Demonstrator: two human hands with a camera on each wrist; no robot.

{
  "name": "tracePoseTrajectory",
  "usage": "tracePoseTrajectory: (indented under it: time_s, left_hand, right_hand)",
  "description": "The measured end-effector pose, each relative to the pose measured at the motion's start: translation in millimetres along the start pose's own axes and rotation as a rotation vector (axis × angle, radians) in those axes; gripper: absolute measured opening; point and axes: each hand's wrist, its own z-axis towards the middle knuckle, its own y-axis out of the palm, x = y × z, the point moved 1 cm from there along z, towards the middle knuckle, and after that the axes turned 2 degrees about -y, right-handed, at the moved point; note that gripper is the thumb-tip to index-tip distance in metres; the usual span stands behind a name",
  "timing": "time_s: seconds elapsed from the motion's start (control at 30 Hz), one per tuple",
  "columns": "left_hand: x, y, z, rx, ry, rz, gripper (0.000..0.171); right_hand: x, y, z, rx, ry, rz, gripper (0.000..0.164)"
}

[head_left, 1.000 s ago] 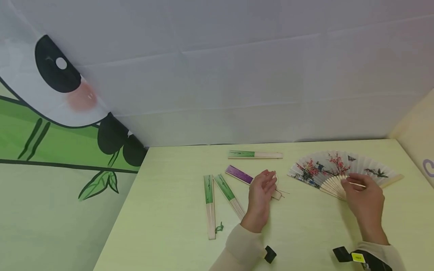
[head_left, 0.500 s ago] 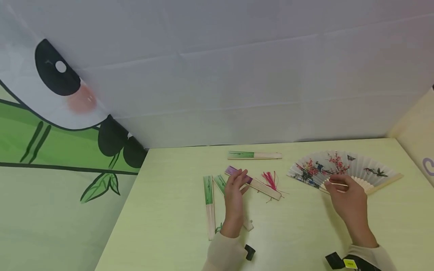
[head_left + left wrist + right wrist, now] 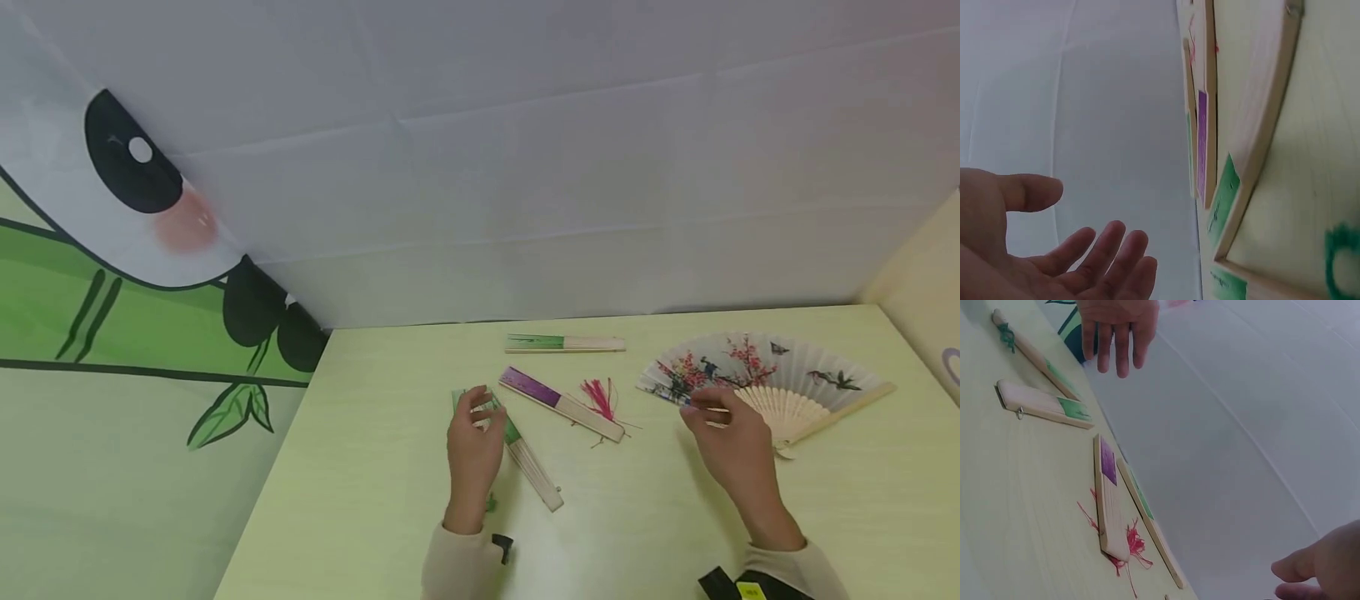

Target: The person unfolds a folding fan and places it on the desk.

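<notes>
My left hand (image 3: pixel 474 458) hovers over the left side of the table, above two folded green fans. Its fingers are apart and hold nothing, as the left wrist view confirms. One green folding fan (image 3: pixel 534 473) slants out from beneath it; the other (image 3: pixel 1229 284) is mostly hidden by the hand in the head view. My right hand (image 3: pixel 733 450) is above the front left edge of a spread paper fan (image 3: pixel 750 358) with blossoms and birds, its fingers loosely bent around nothing. A folded purple fan (image 3: pixel 534 388) with a pink tassel (image 3: pixel 597 397) lies between the hands.
Another folded green fan (image 3: pixel 566 342) lies along the back of the pale yellow table (image 3: pixel 622 517). A green tassel (image 3: pixel 491 502) shows beside the left wrist. Behind rises a white backdrop (image 3: pixel 525 192), with a printed cartoon at the left.
My left hand has moved left from the purple fan to over the green fans, uncovering the pink tassel. My right hand has slid left across the spread fan, revealing its ribs.
</notes>
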Motion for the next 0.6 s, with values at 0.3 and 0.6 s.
tracePoseTrajectory:
  time_s: [0.3,0.6]
  left_hand:
    - [-17.2,-29.5,4.0,0.006,-0.080,0.399,0.036]
    - [-32.2,-39.2,2.8,-0.104,-0.165,0.532,0.037]
  right_hand:
    - [-17,22,-11,-0.119,0.030,0.025,0.030]
    - [-32,48,-20,-0.195,0.017,0.048,0.029]
